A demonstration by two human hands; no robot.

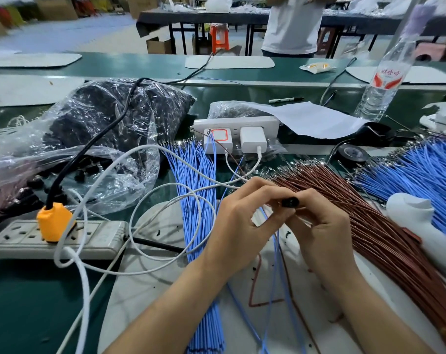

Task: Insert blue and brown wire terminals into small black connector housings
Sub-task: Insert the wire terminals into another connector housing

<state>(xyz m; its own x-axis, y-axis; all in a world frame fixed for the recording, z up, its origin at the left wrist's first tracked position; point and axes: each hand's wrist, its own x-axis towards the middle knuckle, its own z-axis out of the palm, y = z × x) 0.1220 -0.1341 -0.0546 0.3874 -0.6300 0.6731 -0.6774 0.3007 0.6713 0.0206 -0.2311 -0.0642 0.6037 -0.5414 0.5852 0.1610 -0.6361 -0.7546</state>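
**Both hands pinching one black housing over the white mat**

I am holding a small black plastic connector housing [290, 202] up between my two hands, above the white rounded work mat [145, 290]. My left hand [238, 223] is pinching it from the left with its fingers curled in. My right hand [319, 231] is gripping it from the right with thumb and curled fingers. Thin loose blue wires [277, 264] are hanging down from between my hands onto the mat. I cannot tell whether a terminal is seated in the housing.

A long bundle of blue wires [194, 200] is lying just left of my left hand. A wide fan of brown wires [370, 226] is lying under and to the right of my right hand. A second blue wire bundle [426, 172] is lying further right. One loose bent brown wire [255, 284] is lying on the mat below my hands.

A clear plastic bag of black parts [109, 118] is sitting far left. A grey power strip [50, 238] with an orange plug [54, 222] is lying in front of it. A clear plastic water bottle [385, 80] is standing at upper right.
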